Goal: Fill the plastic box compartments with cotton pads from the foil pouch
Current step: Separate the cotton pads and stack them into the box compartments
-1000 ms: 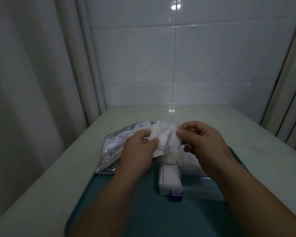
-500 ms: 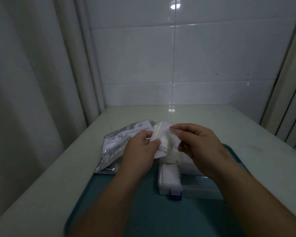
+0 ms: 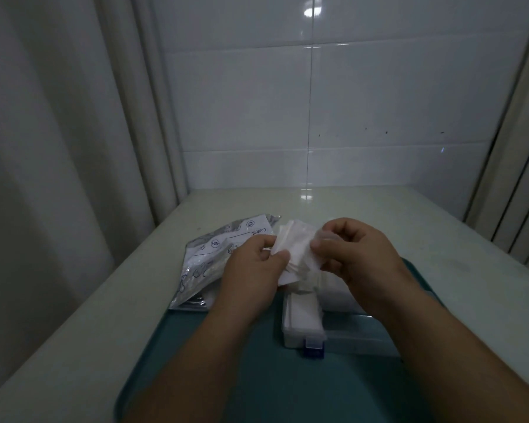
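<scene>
Left fingers (image 3: 280,256), right fingers (image 3: 318,248) pinch cotton pads (image 3: 297,250) (above box (image 3: 301,331)).

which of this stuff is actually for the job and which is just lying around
In the job:
cotton pads, pinched by left hand and right hand
foil pouch
plastic box

Just there:
teal tray
table
curtain
tiled wall

A glossy white tiled wall (image 3: 379,102) fills the upper centre of the frame, with a bright light reflection (image 3: 313,9) near the top edge. A pale curtain (image 3: 58,148) hangs in folds down the left side. A pale tabletop (image 3: 364,209) meets the wall at mid-frame. Vertical slats (image 3: 522,193) stand at the right edge. The room is dim.
</scene>
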The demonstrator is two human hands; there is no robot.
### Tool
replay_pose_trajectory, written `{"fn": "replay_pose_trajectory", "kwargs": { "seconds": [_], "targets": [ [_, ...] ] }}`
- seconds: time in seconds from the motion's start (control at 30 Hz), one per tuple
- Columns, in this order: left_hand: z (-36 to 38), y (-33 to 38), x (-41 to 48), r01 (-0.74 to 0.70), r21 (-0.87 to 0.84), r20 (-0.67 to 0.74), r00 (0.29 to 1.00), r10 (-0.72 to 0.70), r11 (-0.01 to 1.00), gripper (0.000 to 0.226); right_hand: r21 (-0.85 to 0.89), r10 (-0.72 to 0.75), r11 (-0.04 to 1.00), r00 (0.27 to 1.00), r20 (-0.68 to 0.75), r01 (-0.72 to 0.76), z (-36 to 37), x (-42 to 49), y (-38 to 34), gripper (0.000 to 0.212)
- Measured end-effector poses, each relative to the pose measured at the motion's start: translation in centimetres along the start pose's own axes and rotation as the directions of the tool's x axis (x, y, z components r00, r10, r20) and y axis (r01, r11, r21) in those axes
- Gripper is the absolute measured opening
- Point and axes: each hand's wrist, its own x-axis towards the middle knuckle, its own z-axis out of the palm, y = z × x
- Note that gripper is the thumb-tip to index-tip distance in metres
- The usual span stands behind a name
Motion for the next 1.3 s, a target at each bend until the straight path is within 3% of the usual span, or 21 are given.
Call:
{"fn": "replay_pose_trajectory", "kwargs": {
  "seconds": [0.17, 0.37, 0.47, 0.73, 0.9, 1.07, 1.3],
  "targets": [
    [-0.1, -0.1, 0.0, -0.007, 0.012, 0.007, 1.0, 0.007, 1.0, 0.017, 0.023, -0.013, 1.0, 0.999, 0.044, 0.012, 0.1, -0.2, -0.1, 0.012],
    [0.0, -0.2, 0.0, -0.001, 0.023, 0.028, 1.0, 0.001, 1.0, 0.014, -0.037, 0.007, 0.999, 1.0, -0.021, -0.007, 0.1, -0.1, -0.1, 0.017],
    [0.0, -0.1, -0.1, -0.002, 0.035, 0.056, 0.998, 0.0, 0.999, 0.011, -0.047, 0.0, 0.999, 1.0, -0.027, -0.002, 0.2, -0.2, -0.2, 0.007],
    [0.2, 0.0, -0.4, 0.047, -0.085, 0.124, 0.992, -0.036, 0.995, 0.012, -0.014, 0.04, 0.999, 0.999, -0.033, -0.04, 0.6, -0.4, -0.2, 0.008],
    [0.4, -0.1, -0.3, 0.145, -0.187, 0.212, 0.972, -0.104, 0.972, 0.02, -0.147, -0.027, 0.989, 0.997, -0.066, 0.017, 0.7, -0.3, 0.1, 0.006],
    [0.7, -0.1, -0.2, 0.189, -0.234, 0.244, 0.961, -0.131, 0.954, 0.044, -0.302, -0.132, 0.949, 0.984, -0.122, 0.09, 0.6, 0.2, 0.7, 0.008],
    [0.6, -0.2, -0.2, 0.228, -0.291, 0.263, 0.953, -0.151, 0.929, 0.023, -0.353, -0.144, 0.933, 0.973, -0.182, 0.072, 0.6, 0.4, 1.3, 0.018]
  ]
}}
